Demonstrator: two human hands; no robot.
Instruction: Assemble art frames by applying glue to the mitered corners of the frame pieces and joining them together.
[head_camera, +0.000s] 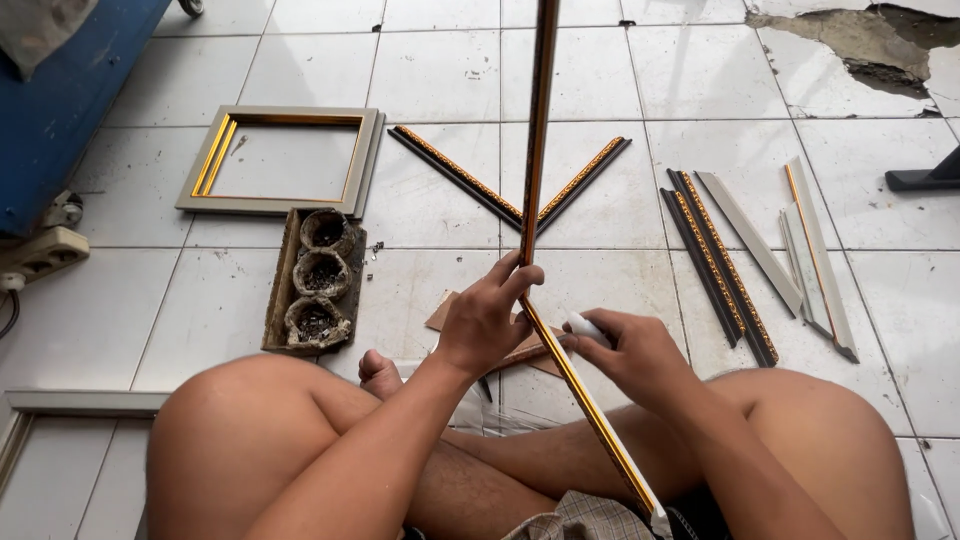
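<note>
1. Sitting cross-legged on the tiled floor (640, 70), a person is seen from above; a long moulding strip (533, 190) is held up between the knees, its far end running off the top of the view and its near end lying by the lap.
2. The strip is pinched near its middle by the left hand (487, 318), fingers closed round the dark, gold-edged face; the right hand (632, 352) is closed on a small white object (584, 325), pressed against the strip's pale back edge; what that object is cannot be told.
3. The strip is judged light and stiff but slender; some flex or whip at the free end is likely if it is held at one point only; a grip near the middle, with the lower end steadied, seems soundest; the gilded face looks easily scratched, so the plain back and edges are the better places to hold.
4. Two strips (520, 200) lie joined in a V on the floor just beyond the hands; a finished square frame (282, 160) lies to the left, with a tray of three dirty bowls (318, 282) beside it; more cut strips (745, 255), dark and grey, are laid out to the right; cardboard scraps (445, 312) lie under the hands.
</note>
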